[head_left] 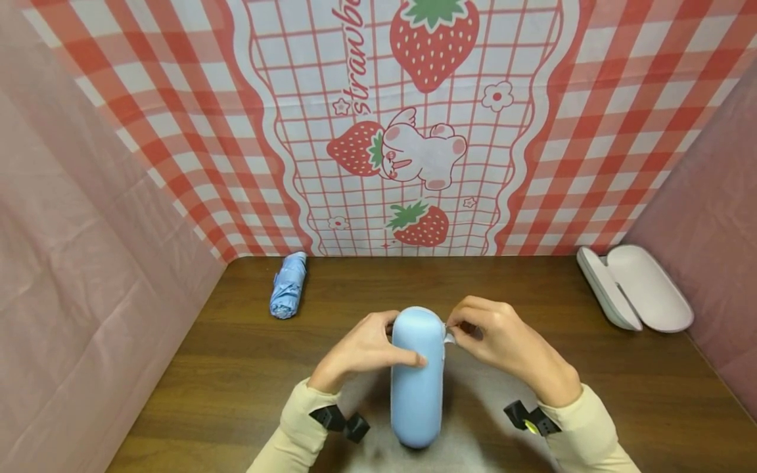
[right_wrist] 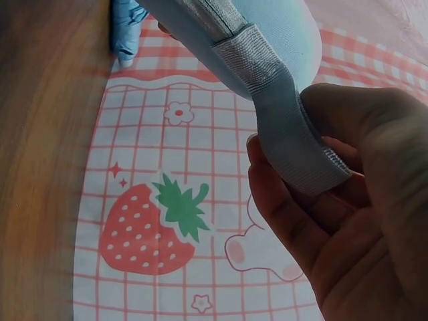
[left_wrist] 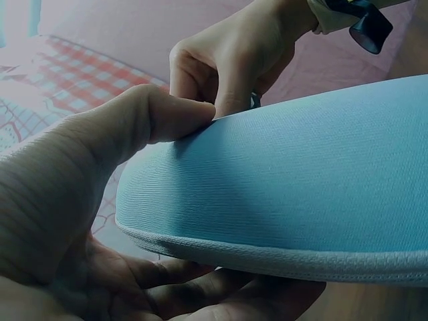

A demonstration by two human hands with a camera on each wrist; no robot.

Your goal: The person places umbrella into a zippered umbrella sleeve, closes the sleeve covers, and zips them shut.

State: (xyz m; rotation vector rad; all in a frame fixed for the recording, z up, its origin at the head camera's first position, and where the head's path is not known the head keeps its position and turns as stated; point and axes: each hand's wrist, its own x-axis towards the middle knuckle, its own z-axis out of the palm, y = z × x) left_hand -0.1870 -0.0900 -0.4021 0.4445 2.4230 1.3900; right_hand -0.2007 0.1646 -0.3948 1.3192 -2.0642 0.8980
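A light blue, long rounded case point(head_left: 416, 387) with a pale piped edge stands in front of me, between both hands. My left hand point(head_left: 369, 345) grips its upper part. The left thumb point(left_wrist: 180, 117) lies across the textured face, and the fingers point(left_wrist: 200, 294) curl under the opposite side. At the case's right edge my right hand point(head_left: 497, 332) pinches a grey strap point(right_wrist: 287, 134) between thumb and fingers. The strap's other end joins the case beside a zipper-like band point(right_wrist: 214, 17).
A folded blue umbrella point(head_left: 288, 289) lies at the back left of the wooden table point(head_left: 236, 394). At the back right sits a pale clamshell case point(head_left: 647, 286), spread apart. A strawberry-print cloth point(head_left: 414, 197) hangs behind, with pink cloth at both sides.
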